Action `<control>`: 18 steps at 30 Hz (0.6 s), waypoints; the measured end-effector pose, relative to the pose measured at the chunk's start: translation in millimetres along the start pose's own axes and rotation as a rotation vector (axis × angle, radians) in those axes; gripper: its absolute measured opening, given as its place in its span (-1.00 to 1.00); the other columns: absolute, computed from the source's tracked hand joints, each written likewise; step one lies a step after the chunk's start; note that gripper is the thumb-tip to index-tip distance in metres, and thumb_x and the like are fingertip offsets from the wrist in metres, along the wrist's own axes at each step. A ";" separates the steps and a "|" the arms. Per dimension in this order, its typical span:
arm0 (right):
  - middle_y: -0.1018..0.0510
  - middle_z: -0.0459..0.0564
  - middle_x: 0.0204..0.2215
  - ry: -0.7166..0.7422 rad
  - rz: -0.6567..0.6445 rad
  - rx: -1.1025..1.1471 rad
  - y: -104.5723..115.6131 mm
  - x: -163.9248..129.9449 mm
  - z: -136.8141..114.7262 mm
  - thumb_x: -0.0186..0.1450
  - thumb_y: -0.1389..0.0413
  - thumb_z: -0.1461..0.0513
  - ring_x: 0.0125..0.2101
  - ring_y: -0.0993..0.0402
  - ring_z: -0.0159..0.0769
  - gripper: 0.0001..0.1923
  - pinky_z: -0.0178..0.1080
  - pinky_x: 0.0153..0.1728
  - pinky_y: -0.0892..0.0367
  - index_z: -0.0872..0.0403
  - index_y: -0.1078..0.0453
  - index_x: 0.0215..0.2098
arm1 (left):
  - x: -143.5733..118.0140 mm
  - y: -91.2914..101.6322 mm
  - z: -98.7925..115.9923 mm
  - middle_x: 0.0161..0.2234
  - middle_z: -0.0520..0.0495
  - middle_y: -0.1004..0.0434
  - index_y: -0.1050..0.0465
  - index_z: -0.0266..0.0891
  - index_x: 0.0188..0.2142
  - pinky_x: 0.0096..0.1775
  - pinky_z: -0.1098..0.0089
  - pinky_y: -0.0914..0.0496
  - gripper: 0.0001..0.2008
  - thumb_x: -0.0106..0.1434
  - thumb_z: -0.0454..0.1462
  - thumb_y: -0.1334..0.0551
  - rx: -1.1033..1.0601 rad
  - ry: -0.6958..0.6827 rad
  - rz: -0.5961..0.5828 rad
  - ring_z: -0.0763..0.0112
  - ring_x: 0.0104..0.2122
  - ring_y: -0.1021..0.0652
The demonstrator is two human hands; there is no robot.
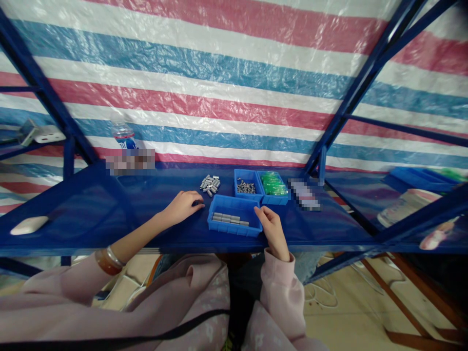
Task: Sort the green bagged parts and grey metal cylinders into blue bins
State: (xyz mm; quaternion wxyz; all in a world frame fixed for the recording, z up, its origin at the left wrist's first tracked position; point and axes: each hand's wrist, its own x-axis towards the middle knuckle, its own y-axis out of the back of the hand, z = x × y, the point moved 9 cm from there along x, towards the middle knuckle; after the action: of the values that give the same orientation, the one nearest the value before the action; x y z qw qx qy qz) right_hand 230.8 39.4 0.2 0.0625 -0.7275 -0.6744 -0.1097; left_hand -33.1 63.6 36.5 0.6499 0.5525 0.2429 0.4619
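**Hands at the parts tray**

My left hand (183, 206) curled loosely on the bench, fingertips near the loose metal pieces (209, 184). My right hand (271, 229), fingers pinched narrow, touched the tray (234, 228); a nudge could have spilled its rows.

Both forearms reach forward from pink sleeves. The left hand (183, 204) lies palm down, fingers curled and pointing toward the right hand (271, 229), which stands on its edge nearby, thumb up, fingers loosely bent. A bangle circles the left wrist.
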 end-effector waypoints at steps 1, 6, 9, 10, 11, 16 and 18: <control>0.05 -0.25 -0.64 0.000 0.000 -0.003 -0.1 -0.2 -0.2 0.19 -0.17 -0.08 -0.59 0.14 -0.46 -0.46 -0.30 -0.56 0.14 0.02 0.02 -0.62 | 0.7 -1.0 -2.1 -0.19 -0.11 -0.59 -0.54 -0.22 -0.18 -0.12 0.37 -0.36 -0.80 0.29 -0.24 -0.17 -0.036 -0.003 -0.002 0.28 -0.19 -0.56; 0.04 -0.25 -0.64 0.001 0.011 -0.001 1.2 0.0 1.8 0.18 -0.17 -0.08 -0.58 0.13 -0.46 -0.46 -0.30 -0.55 0.13 0.02 0.01 -0.63 | 2.2 -5.9 -5.0 -0.10 -0.12 -0.58 -0.47 -0.26 0.01 -0.08 0.37 -0.37 -0.66 0.24 -0.33 -0.14 -0.208 -0.048 -0.060 0.28 -0.14 -0.56; 0.04 -0.25 -0.65 -0.009 0.008 0.007 1.2 0.7 4.3 0.18 -0.17 -0.07 -0.59 0.13 -0.46 -0.47 -0.30 -0.56 0.13 0.02 0.01 -0.63 | 2.9 -2.1 -5.4 -0.14 -0.15 -0.58 -0.48 -0.28 -0.02 -0.13 0.39 -0.38 -0.67 0.23 -0.31 -0.17 -0.162 -0.006 -0.050 0.27 -0.18 -0.56; 0.04 -0.25 -0.65 -0.010 0.006 0.008 1.1 0.8 4.5 0.19 -0.17 -0.06 -0.59 0.13 -0.46 -0.47 -0.30 -0.56 0.13 0.02 0.02 -0.63 | 3.3 -0.9 -4.9 -0.17 -0.15 -0.58 -0.50 -0.28 -0.06 -0.16 0.39 -0.37 -0.71 0.23 -0.29 -0.19 -0.115 0.015 -0.045 0.26 -0.20 -0.57; 0.04 -0.25 -0.65 -0.007 0.006 0.007 1.1 0.9 4.2 0.19 -0.17 -0.06 -0.59 0.13 -0.46 -0.47 -0.30 -0.56 0.13 0.02 0.02 -0.63 | 3.8 0.0 -4.0 -0.20 -0.15 -0.58 -0.52 -0.27 -0.11 -0.19 0.39 -0.37 -0.75 0.23 -0.26 -0.21 -0.061 0.033 -0.042 0.25 -0.22 -0.56; 0.04 -0.24 -0.64 0.027 0.011 -0.006 1.4 0.6 0.0 0.21 -0.16 -0.03 -0.58 0.12 -0.46 -0.48 -0.31 -0.55 0.10 0.02 0.02 -0.62 | 7.4 1.5 -0.2 -0.30 -0.14 -0.59 -0.54 -0.25 -0.33 -0.24 0.36 -0.31 -0.83 0.26 -0.20 -0.22 0.129 0.119 -0.030 0.20 -0.25 -0.56; 0.05 -0.24 -0.64 0.029 0.011 -0.014 1.3 0.4 -0.6 0.21 -0.16 -0.03 -0.57 0.12 -0.46 -0.48 -0.31 -0.55 0.10 0.02 0.03 -0.63 | 8.2 0.6 0.2 -0.32 -0.13 -0.60 -0.54 -0.25 -0.36 -0.25 0.36 -0.29 -0.83 0.26 -0.22 -0.22 0.137 0.132 -0.037 0.20 -0.26 -0.57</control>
State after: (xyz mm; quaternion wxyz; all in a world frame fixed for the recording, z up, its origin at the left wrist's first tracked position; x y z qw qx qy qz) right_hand 232.1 39.5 0.9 0.0681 -0.7300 -0.6685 -0.1247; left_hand -29.4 70.7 38.7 0.6016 0.5594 0.3264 0.4676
